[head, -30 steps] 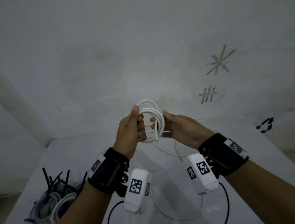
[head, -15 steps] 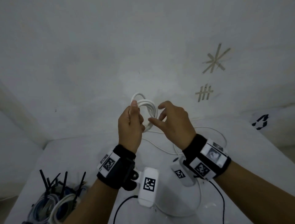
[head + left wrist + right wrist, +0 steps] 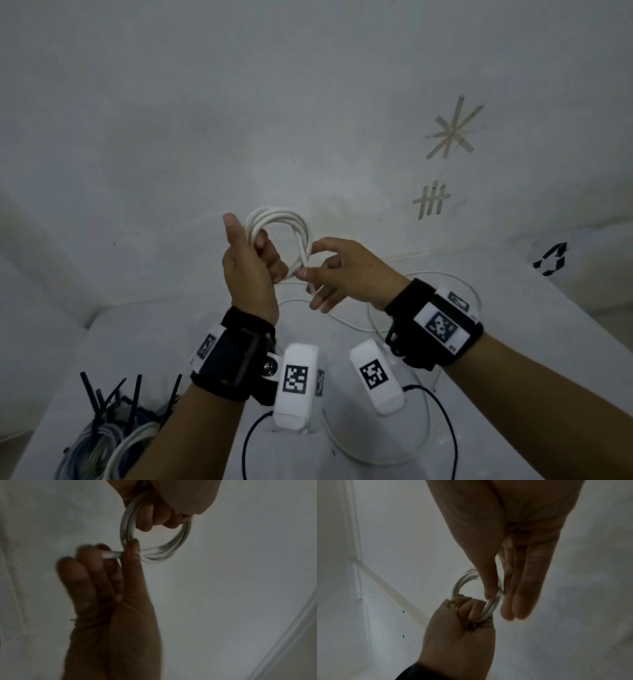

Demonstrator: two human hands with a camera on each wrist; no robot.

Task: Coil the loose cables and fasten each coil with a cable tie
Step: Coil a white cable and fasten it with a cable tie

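A white cable coil [image 3: 279, 221] of a few turns is held up over the table. My left hand [image 3: 263, 253] grips its left side, fingers curled through the loop and thumb up. My right hand [image 3: 306, 270] pinches a strand of the same cable at the coil's lower right. In the left wrist view the left hand [image 3: 154, 520] hooks the coil [image 3: 181, 539] while the right hand [image 3: 116, 553] pinches the strand. From the right wrist, the right hand [image 3: 498, 599] pinches the coil [image 3: 458, 584] just above the left hand [image 3: 464, 609]. The cable's loose tail [image 3: 346, 322] trails onto the table.
A bundle of coiled cables [image 3: 113, 442] lies at the near left of the white table [image 3: 531, 359], with black cable ties [image 3: 135, 394] sticking up from it. A wall with tape marks [image 3: 452, 126] stands close behind. Thin black wrist-camera leads [image 3: 448, 428] hang below my wrists.
My right hand has swung over and round the coil from its right side to its lower right, laying cable on it. The left hand keeps its grip.
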